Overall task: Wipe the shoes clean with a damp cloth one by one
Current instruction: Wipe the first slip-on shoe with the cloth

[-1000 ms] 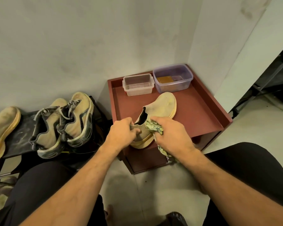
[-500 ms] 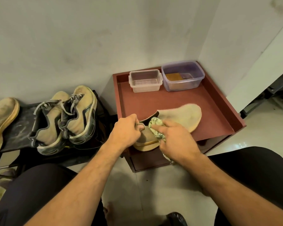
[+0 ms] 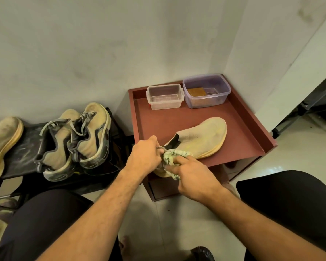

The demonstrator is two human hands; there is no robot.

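Left hand (image 3: 143, 157) pinches heel tab of beige shoe (image 3: 199, 140), which lies on red table (image 3: 252, 127) with heel overhanging front edge. Right hand (image 3: 193, 174) fingers curl around damp cloth (image 3: 170, 157) at collar. Risk: hard rubbing drags overhanging shoe off edge.

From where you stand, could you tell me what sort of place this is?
Probably a home corner used for shoe care: worn shoes lined up on a low black rack, a small red cabinet against plain walls, and a tiled floor.
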